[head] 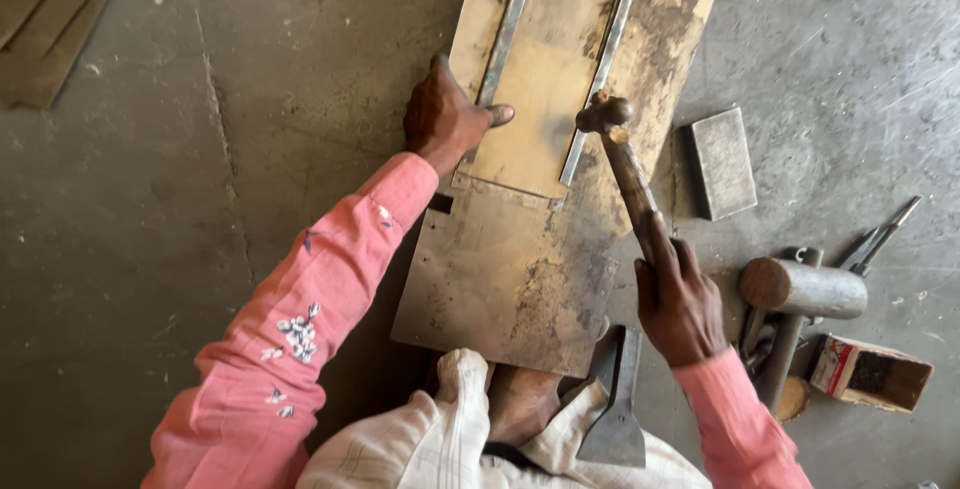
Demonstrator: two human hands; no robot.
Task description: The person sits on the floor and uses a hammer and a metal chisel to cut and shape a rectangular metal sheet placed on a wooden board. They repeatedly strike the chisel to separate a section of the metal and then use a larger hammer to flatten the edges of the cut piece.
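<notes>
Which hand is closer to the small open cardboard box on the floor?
Right. The right hand, gripping the hammer handle, is just left of the cardboard box. The left hand presses the sheet metal, far up and left of it.

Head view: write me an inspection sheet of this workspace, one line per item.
Surface: grey concrete floor, scuffed and cracked.
Job's things: rusty sheet-metal panel lying flat on the floor, with a smaller brass-coloured sheet on top between two thin metal strips; ball-peen hammer, head resting on the right strip.
Clutter: flat metal block, heavy cylindrical mallet, wide chisel, small open cardboard box, snips, sheet offcuts at top left.
Grippers: left hand pressed on the left edge of the sheets, thumb on the brass-coloured sheet; right hand, fingers wrapped round the hammer handle.
Cables: nothing seen.
Surroundings: the person's foot at the panel's near edge.
</notes>
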